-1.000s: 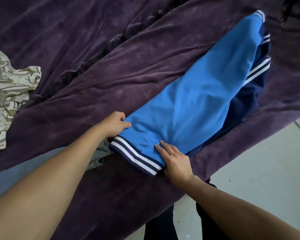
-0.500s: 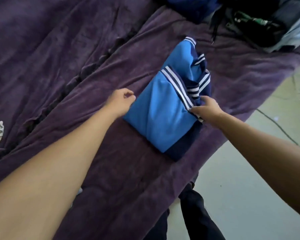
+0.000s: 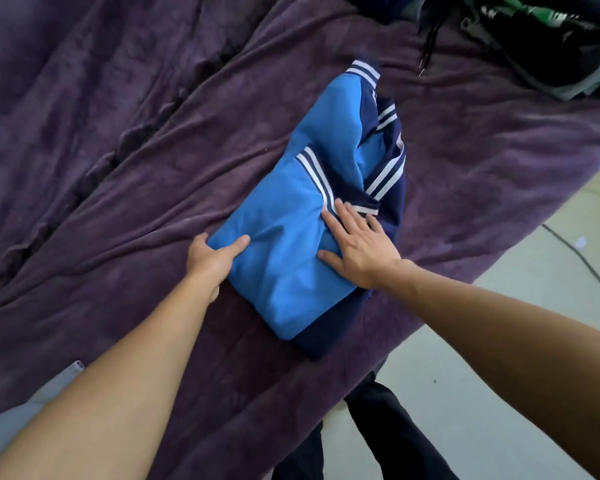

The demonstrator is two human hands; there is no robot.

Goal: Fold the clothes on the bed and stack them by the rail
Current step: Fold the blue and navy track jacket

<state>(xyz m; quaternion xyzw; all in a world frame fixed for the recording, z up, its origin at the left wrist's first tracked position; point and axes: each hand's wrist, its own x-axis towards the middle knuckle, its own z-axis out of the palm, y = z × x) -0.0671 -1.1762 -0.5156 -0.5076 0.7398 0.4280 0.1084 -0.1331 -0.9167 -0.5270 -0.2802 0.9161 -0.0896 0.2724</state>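
A blue jacket [image 3: 288, 244] with navy panels and white-striped cuffs lies folded in half on the purple blanket [image 3: 125, 174] covering the bed. My left hand [image 3: 211, 258] grips the jacket's left edge, thumb on top and fingers tucked under the fabric. My right hand [image 3: 359, 242] lies flat on the jacket's right side, fingers straight, pressing beside the striped hem. The far end of the jacket is bunched, with a striped cuff pointing away from me.
A dark pile of clothes and bags [image 3: 534, 36] sits at the top right of the bed. A pale grey garment [image 3: 25, 407] shows at the lower left edge. The bed's edge runs diagonally at right, with pale floor [image 3: 516, 358] and a cable beyond it.
The jacket's striped hem was folded up over its far half. My left hand moved from beside the jacket to grip its edge. My right hand let go of the hem and now lies flat.
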